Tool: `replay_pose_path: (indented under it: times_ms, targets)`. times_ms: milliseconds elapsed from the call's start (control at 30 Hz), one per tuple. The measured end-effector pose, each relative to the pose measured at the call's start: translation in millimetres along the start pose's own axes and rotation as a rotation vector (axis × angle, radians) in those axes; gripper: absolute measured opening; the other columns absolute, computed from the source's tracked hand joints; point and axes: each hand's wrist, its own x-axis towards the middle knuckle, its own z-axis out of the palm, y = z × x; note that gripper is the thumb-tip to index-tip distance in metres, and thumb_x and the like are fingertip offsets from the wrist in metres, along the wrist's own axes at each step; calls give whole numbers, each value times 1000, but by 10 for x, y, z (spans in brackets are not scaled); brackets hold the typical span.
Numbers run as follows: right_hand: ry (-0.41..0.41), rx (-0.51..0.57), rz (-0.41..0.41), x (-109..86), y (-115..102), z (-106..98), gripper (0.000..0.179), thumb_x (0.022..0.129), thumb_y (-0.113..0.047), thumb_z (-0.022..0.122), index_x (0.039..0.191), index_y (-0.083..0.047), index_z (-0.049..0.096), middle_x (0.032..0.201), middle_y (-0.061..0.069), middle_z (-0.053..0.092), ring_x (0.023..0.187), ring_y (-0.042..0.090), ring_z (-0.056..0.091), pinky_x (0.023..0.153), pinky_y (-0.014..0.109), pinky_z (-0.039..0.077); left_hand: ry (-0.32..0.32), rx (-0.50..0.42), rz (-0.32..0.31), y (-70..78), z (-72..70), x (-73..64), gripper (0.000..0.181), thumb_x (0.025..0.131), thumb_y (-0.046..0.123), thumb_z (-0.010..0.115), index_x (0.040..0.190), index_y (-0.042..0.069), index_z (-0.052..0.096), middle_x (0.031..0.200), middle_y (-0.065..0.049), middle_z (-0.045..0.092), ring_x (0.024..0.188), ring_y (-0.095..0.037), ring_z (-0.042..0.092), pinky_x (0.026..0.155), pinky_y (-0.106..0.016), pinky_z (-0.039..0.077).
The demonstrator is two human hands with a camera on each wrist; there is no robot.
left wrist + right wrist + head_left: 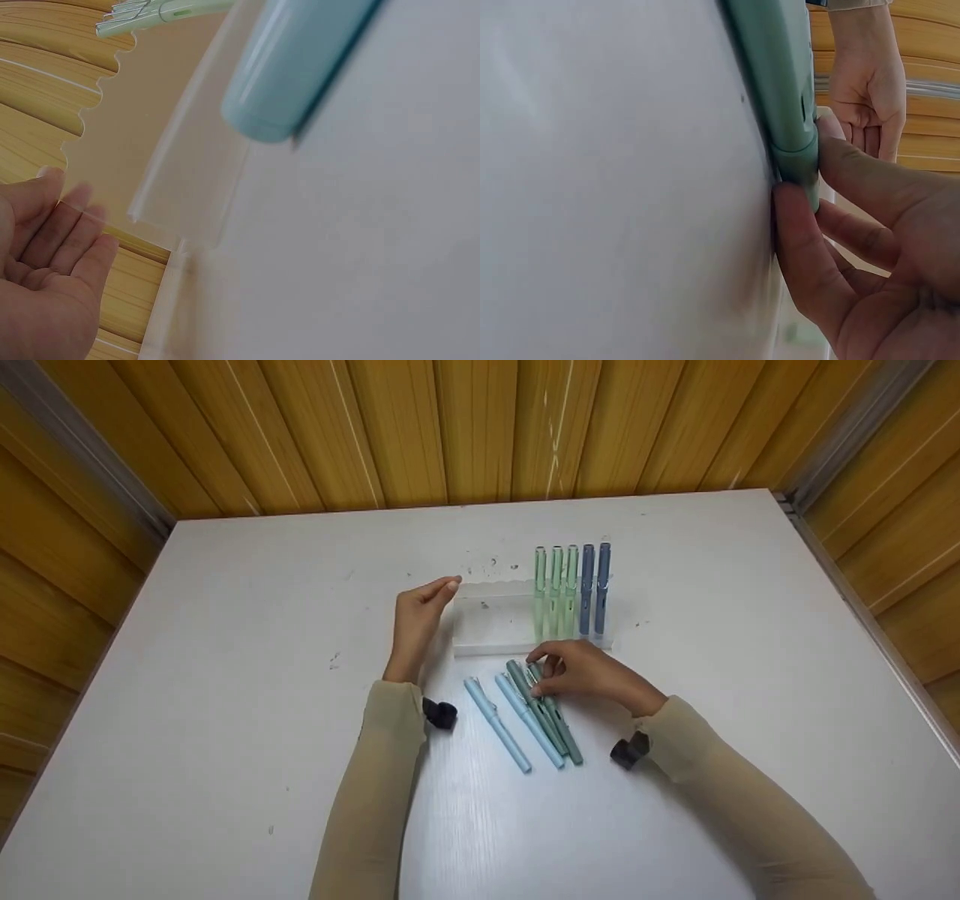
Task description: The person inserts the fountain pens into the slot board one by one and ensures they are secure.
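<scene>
A clear rack with a scalloped top edge (491, 619) stands on the table. My left hand (420, 619) pinches its upper left corner, thumb on one side and fingers behind the clear sheet (127, 150). In the rack stand several pens: three light green pens (556, 592) and two dark blue pens (586, 589). My right hand (592, 671) pinches the cap end of a dark green pen (784, 82) between thumb and fingers. That pen lies on the table beside another dark green pen (551, 727). Two light blue pens (499, 727) lie to their left, slanted.
The white table (225, 697) reaches to yellow wood-like panels (480, 435) at the back and sides. A black wrist camera (441, 714) sits on the left sleeve and another black camera (630, 750) on the right.
</scene>
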Motion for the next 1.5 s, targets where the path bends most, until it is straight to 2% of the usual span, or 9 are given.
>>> replay_pose_path:
  times_ms: [367, 833, 967, 1233, 1500]
  targets:
    - [-42, 81, -10, 4, 52, -53, 38, 78, -20, 80, 112, -11, 67, 88, 2, 61, 83, 16, 55, 73, 28, 47, 7, 13, -19, -2, 6, 9, 28, 93, 26, 65, 112, 8, 72, 118, -4, 70, 122, -16, 59, 107, -33, 43]
    - [-66, 160, 0, -17, 45, -165, 36, 80, -14, 76, 115, -14, 66, 93, 4, 62, 82, 17, 59, 71, 27, 52, 2, 18, 20, 2, 6, 11, 30, 91, 29, 66, 112, 8, 72, 118, -5, 70, 121, -17, 59, 105, -32, 44]
    - [-75, 187, 12, -22, 22, -187, 38, 80, -13, 74, 117, -14, 65, 96, 5, 62, 84, 18, 61, 73, 28, 54, -2, 19, -1, -2, 5, 9, 31, 92, 30, 66, 113, 8, 71, 119, -5, 69, 122, -17, 59, 107, -33, 43]
    - [-49, 211, 2, -5, 6, -230, 40, 81, -14, 75, 120, -12, 64, 100, 6, 62, 89, 19, 60, 75, 26, 53, 1, 17, 7, -18, 8, 13, 29, 91, 29, 66, 111, 9, 72, 119, -5, 69, 120, -16, 60, 106, -33, 44]
    - [24, 242, -29, 10, -85, -298, 44, 82, -14, 74, 124, -8, 62, 103, 9, 63, 89, 20, 62, 76, 27, 55, 0, 20, 10, -7, 4, 5, 28, 93, 27, 65, 112, 9, 72, 119, -4, 69, 122, -17, 59, 106, -32, 43]
